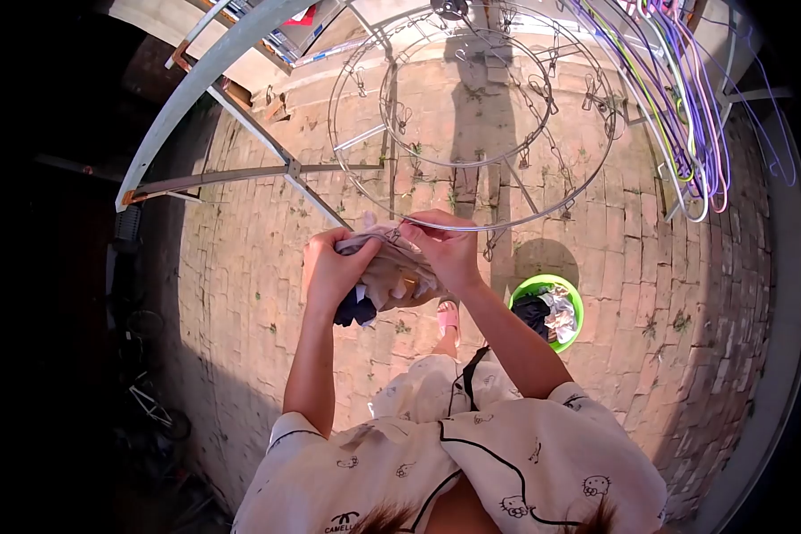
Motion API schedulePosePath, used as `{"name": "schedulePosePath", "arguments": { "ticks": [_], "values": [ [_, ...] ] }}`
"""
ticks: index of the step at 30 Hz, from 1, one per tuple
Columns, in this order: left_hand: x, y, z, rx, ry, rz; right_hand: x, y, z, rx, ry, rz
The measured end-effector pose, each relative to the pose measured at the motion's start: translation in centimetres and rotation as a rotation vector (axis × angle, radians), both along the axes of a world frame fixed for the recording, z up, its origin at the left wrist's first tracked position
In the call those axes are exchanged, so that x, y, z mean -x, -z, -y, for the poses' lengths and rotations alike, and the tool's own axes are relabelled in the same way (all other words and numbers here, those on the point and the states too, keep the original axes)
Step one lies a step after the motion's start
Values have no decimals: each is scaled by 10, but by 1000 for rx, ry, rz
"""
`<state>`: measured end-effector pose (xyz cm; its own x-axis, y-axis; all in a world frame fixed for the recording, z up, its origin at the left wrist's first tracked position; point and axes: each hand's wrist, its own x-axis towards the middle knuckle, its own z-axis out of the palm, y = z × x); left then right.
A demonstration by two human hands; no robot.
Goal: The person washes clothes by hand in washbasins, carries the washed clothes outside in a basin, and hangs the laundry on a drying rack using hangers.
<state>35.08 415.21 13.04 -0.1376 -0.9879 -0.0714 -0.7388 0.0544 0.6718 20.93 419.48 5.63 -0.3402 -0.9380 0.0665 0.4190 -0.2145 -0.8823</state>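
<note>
A person in a patterned shirt [365, 454] works outdoors with both hands raised at the near edge of a round wire rack. The left hand [327, 271] pinches the upper left edge of a bunched light cloth [400, 276] between thumb and curled fingers; the right hand [449, 258] pinches its upper right edge, thumb and fingertips drawn together. Whether a clip is also in those fingertips cannot be told. The cloth hangs between the hands, with a dark cloth [356, 308] below its left side.

The light cloth looks thin, soft and limp, likely light and hard to damage, though its loose folds could slide or tangle. Its upper edge seems the best place for a thumb-and-finger hold, one hand toward each corner, the rest left to drop.

Just above the right hand runs the near edge of the wire rack [489, 229], its rings strung with chains and small clips. Lower down, a pink slipper [449, 313] shows on a foot on the brick ground [623, 267]. To the right, a green tub [579, 325] holds dark and pale clothes [561, 313]. Coloured hangers [705, 133] crowd the upper right, opposite a metal frame [249, 129].
</note>
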Motion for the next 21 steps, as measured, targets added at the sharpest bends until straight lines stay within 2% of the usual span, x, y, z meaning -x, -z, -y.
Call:
{"name": "schedulePosePath", "arguments": {
  "ticks": [3, 6, 10, 13, 15, 18, 21],
  "values": [
    [5, -1, 2, -3, 15, 21, 4, 0, 1, 29, 57, -159],
    [8, 3, 4, -4, 41, -1, 11, 2, 0, 5, 39, -132],
    [10, 4, 6, -37, 45, -60, 28, 5, 0, -15, -182, -163],
    [-2, 25, 10, -181, 78, -302, 33, 24, 0, -16, -288, -136],
    [-2, 31, 7, -388, -14, -543, 30, 35, -7, -14, -384, -120],
    [-3, 54, -4, -620, -80, -852, 19, 49, -18, -169, -402, -108],
    [-3, 80, -16, -752, -65, -1106, 15, 59, -13, -182, -303, 98]
  ]
}}
